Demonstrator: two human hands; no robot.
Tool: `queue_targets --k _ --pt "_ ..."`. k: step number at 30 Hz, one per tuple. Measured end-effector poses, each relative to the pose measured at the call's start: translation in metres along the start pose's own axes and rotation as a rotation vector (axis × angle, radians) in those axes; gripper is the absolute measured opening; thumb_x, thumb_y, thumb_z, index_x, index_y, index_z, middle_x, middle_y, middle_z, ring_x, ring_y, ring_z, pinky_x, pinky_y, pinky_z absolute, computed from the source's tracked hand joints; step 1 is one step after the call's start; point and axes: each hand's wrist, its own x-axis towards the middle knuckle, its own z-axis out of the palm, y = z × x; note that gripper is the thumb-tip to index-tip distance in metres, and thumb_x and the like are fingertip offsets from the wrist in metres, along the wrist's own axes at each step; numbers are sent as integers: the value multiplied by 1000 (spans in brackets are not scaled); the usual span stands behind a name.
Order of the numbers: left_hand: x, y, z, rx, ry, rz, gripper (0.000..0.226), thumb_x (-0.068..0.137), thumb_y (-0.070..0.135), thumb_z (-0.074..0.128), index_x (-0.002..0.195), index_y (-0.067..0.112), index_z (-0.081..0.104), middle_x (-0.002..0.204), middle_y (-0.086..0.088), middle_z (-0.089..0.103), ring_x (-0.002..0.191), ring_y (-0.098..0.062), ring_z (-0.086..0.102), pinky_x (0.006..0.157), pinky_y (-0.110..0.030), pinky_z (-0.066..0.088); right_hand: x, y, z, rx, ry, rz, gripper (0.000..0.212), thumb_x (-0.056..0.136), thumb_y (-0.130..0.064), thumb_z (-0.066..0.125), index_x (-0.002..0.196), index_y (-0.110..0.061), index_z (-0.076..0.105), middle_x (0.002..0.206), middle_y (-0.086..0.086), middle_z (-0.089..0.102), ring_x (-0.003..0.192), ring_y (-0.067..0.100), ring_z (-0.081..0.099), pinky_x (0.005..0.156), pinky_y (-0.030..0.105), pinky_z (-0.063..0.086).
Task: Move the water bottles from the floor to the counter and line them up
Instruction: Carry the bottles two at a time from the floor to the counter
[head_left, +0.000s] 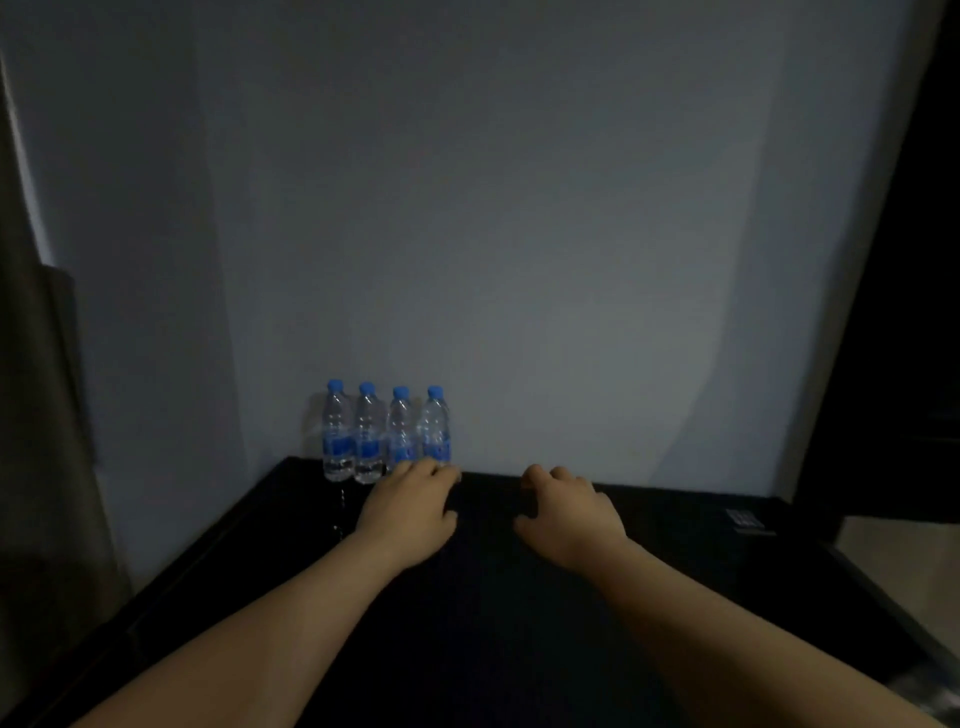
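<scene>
**Four bottles lined up on the counter, both hands held low in front of them**

Four water bottles (368, 434), clear with blue caps and blue labels, are standing upright in a close row at the back left of the dark counter (519, 623), against the pale wall (519, 208). Neighbouring bottles are standing just beside one another, apparently touching.

The person's left hand (410, 506) is reaching forward, palm down, to the foot of the row. Its fingers are lying loosely extended and covering the bases of the two bottles on the right; the fingertips are ending at the foot of the rightmost bottle (435, 426), though contact cannot be confirmed in the dim light. No finger is wrapping round a bottle.

The right hand (569, 512) is hovering palm down over the bare counter, well apart from the row, with fingers loosely curled and holding nothing.

A small pale label (748, 519) is showing near the counter's right edge. A brownish curtain (41, 415) is hanging at the far left.
</scene>
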Motion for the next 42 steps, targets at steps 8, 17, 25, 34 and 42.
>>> queue_targets --k 8,17,25,34,42 --pt "-47 114 13 69 -75 225 59 94 27 49 147 25 23 145 1 36 129 -19 38 104 -32 40 -126 76 -9 -8 23 261 54 90 -34 55 139 -23 35 138 7 43 127 28 42 103 42 39" --pt "-113 341 55 -12 -179 576 53 93 28 48 143 24 31 141 -1 41 126 -23 41 101 -35 41 -307 223 -40 -44 61 550 49 89 -34 53 134 -21 38 136 9 44 127 32 42 102 42 37" --pt "-209 560 99 -74 -249 786 41 92 26 47 132 22 41 132 -2 48 119 -26 46 98 -37 41 -495 357 -51 -24 27 840 44 87 -30 50 129 -20 41 132 6 46 121 29 43 95 38 38" --pt "-269 724 138 -72 -333 1025 47 91 24 45 138 24 38 136 -1 45 125 -25 42 100 -36 36 -634 461 -62 19 43 1109 42 90 -31 47 129 -19 41 133 6 46 121 27 44 96 37 40" --pt "-277 846 185 -128 -378 1200 44 90 23 46 133 22 42 135 0 43 125 -25 39 100 -37 36 -693 557 -73 27 51 1275 46 91 -31 46 136 -22 38 138 4 44 126 26 43 101 35 37"
